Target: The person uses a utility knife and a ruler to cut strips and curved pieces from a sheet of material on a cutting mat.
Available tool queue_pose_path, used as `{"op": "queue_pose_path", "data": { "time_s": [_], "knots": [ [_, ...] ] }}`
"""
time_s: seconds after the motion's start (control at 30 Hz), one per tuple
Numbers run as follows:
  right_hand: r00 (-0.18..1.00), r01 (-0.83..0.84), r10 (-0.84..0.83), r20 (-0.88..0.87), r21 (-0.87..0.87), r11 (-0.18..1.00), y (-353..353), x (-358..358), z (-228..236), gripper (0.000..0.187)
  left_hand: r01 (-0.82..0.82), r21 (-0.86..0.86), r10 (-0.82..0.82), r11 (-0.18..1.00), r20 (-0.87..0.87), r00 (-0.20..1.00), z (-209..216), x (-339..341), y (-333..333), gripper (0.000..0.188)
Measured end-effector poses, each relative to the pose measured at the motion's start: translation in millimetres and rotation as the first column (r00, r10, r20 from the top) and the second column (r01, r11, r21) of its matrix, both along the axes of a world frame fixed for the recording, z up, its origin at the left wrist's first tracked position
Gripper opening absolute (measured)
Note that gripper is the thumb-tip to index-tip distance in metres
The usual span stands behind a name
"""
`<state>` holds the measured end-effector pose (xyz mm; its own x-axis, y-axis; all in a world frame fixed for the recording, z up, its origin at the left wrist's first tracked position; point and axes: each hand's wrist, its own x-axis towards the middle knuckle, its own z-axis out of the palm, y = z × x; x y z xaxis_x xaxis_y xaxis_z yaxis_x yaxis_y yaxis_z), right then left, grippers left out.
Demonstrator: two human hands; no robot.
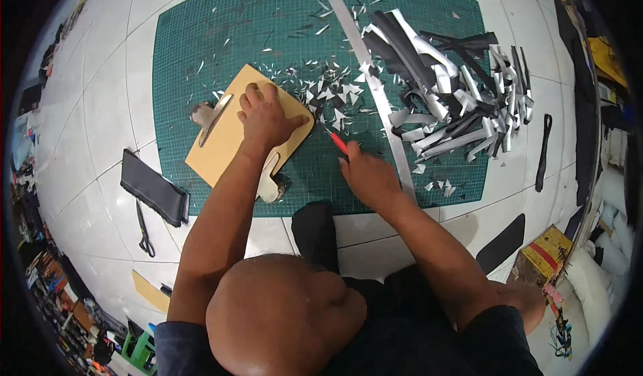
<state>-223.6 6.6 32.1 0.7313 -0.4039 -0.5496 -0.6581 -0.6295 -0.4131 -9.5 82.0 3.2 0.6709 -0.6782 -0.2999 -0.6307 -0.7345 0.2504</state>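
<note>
My left hand (266, 116) presses down on a tan, round-cornered board (228, 131), its fingers spread. Two large metal clips grip the board: one clip (213, 120) on its far-left side, another clip (269, 180) on its near side. In my right hand (370, 175) is a slim red-handled cutter (339, 143), its tip close to the board's right rounded corner. What lies beneath the board is mostly hidden. Small black and white triangular scraps (338, 95) are scattered just beyond the cutter.
A green cutting mat (221, 34) lies on white floor tiles. Across it runs a long metal ruler (375, 88), with a heap of black and silver strips (462, 101) on its right. Scissors (144, 232) and a black stack of sheets (154, 187) sit at left.
</note>
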Motion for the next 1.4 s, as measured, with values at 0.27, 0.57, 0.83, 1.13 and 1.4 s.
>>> {"op": "queue_pose_path", "data": {
  "time_s": [0.27, 0.57, 0.83, 1.13, 1.4],
  "knots": [
    [0.961, 0.142, -0.121, 0.249, -0.072, 0.987, 5.6, 8.1, -17.9, 0.027, 0.000, 0.022, 0.000, 1.000, -0.004, 1.000, 2.1, -3.7, -5.6, 0.093],
    [0.955, 0.102, -0.050, 0.294, -0.163, 0.981, 13.7, 12.4, -28.4, 0.021, 0.000, 0.057, 0.002, 0.998, -0.035, 0.999, 0.8, -0.7, -4.6, 0.093],
    [0.995, 0.085, -0.079, 0.066, -0.081, 0.993, 16.9, -6.1, -22.5, 0.018, 0.047, 0.004, -0.047, 0.999, 0.017, 0.999, 1.1, 1.3, -4.2, 0.094],
    [0.970, 0.140, -0.125, 0.209, -0.059, 0.988, 18.9, -6.2, -8.5, 0.023, 0.036, 0.016, -0.036, 0.999, 0.034, 0.999, -1.2, 1.3, -1.7, 0.094],
    [0.936, 0.145, -0.084, 0.343, -0.156, 0.977, 18.1, 10.4, -24.7, 0.022, -0.005, 0.039, 0.006, 0.999, -0.027, 1.000, 2.4, 1.0, -3.3, 0.096]
  ]
}}
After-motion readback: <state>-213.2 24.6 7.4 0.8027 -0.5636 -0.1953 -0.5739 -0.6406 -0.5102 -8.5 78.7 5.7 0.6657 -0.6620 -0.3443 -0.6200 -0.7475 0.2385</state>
